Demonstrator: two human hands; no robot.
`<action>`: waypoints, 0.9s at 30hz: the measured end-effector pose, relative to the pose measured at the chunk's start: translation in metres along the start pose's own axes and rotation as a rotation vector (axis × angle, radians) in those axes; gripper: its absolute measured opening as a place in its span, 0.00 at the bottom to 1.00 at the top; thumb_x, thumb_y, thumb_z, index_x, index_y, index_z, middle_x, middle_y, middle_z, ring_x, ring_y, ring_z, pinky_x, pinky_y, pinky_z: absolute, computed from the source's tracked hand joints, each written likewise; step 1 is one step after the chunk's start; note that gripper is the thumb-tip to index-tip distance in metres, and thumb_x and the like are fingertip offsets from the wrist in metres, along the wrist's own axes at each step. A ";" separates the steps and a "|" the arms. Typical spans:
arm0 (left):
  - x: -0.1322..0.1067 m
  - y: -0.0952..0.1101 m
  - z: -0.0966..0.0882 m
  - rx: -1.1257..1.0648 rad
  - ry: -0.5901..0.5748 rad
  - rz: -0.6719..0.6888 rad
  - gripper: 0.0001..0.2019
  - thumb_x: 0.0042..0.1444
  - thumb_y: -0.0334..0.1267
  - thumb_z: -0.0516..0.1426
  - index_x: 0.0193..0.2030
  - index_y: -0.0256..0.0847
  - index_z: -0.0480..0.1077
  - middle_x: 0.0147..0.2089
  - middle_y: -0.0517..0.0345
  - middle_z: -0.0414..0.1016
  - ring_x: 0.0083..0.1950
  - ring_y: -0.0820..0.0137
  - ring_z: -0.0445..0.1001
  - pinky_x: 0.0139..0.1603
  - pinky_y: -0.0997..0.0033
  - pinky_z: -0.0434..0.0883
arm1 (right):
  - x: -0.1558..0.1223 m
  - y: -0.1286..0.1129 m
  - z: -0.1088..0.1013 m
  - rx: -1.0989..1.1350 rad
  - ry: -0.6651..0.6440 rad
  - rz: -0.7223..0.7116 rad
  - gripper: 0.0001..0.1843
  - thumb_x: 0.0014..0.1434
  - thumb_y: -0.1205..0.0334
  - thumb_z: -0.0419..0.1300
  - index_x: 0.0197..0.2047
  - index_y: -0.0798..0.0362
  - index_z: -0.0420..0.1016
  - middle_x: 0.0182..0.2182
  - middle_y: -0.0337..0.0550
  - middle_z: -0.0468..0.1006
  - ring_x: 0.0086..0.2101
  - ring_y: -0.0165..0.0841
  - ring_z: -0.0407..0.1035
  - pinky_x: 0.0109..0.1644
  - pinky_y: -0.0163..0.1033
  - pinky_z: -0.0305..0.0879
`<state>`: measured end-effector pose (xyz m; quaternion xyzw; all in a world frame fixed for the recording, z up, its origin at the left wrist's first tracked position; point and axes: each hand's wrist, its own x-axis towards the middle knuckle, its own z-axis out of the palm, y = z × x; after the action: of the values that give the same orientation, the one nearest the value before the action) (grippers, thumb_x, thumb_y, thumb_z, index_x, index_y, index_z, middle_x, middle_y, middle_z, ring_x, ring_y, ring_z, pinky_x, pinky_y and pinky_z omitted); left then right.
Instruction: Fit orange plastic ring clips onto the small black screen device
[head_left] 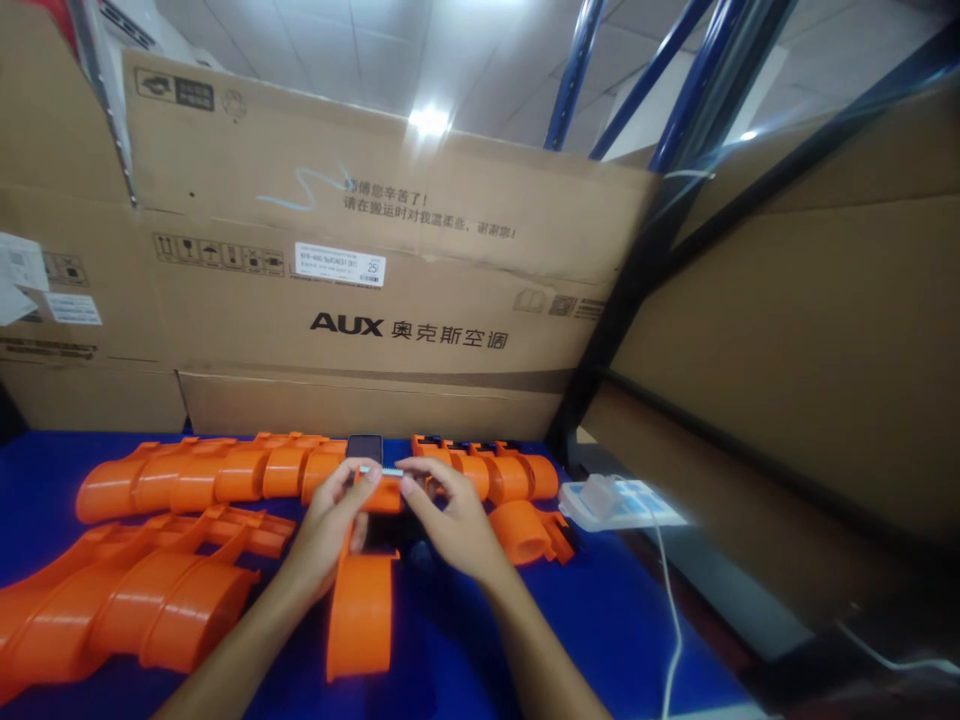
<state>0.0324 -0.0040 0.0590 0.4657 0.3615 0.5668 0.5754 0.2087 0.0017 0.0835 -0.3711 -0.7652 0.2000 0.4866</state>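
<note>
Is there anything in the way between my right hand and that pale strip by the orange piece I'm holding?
Nothing visible. Your right hand has its fingertips at the right end of the pale strip, with your left hand at the other end. The orange ring lies off to the right, outside that gap.

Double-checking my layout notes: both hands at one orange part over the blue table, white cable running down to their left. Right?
One fix: the white cable runs down to the right of the hands, as the head view shows. The left hand and right hand are at one orange part over the blue table.
</note>
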 end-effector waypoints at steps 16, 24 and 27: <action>-0.003 0.003 -0.001 0.036 0.043 0.073 0.27 0.52 0.48 0.66 0.55 0.38 0.69 0.16 0.69 0.62 0.18 0.78 0.57 0.21 0.78 0.56 | 0.002 0.008 0.002 0.156 0.172 0.134 0.12 0.63 0.52 0.61 0.38 0.53 0.78 0.34 0.42 0.78 0.31 0.33 0.70 0.35 0.36 0.67; 0.004 0.017 -0.012 -0.321 0.167 -0.079 0.17 0.49 0.50 0.67 0.33 0.40 0.70 0.14 0.66 0.65 0.14 0.75 0.62 0.17 0.77 0.58 | 0.005 0.020 -0.020 0.116 0.326 0.170 0.09 0.60 0.56 0.61 0.34 0.53 0.76 0.30 0.41 0.76 0.30 0.33 0.69 0.35 0.37 0.65; 0.009 0.020 -0.020 -0.510 0.082 -0.237 0.17 0.51 0.52 0.65 0.29 0.40 0.70 0.16 0.62 0.69 0.15 0.72 0.67 0.17 0.74 0.64 | 0.003 0.021 -0.028 -0.043 0.104 0.152 0.06 0.57 0.65 0.59 0.28 0.52 0.73 0.27 0.39 0.75 0.30 0.33 0.68 0.36 0.37 0.64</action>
<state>0.0086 0.0059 0.0724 0.2372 0.2822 0.5866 0.7211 0.2410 0.0164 0.0840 -0.4482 -0.7127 0.2004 0.5011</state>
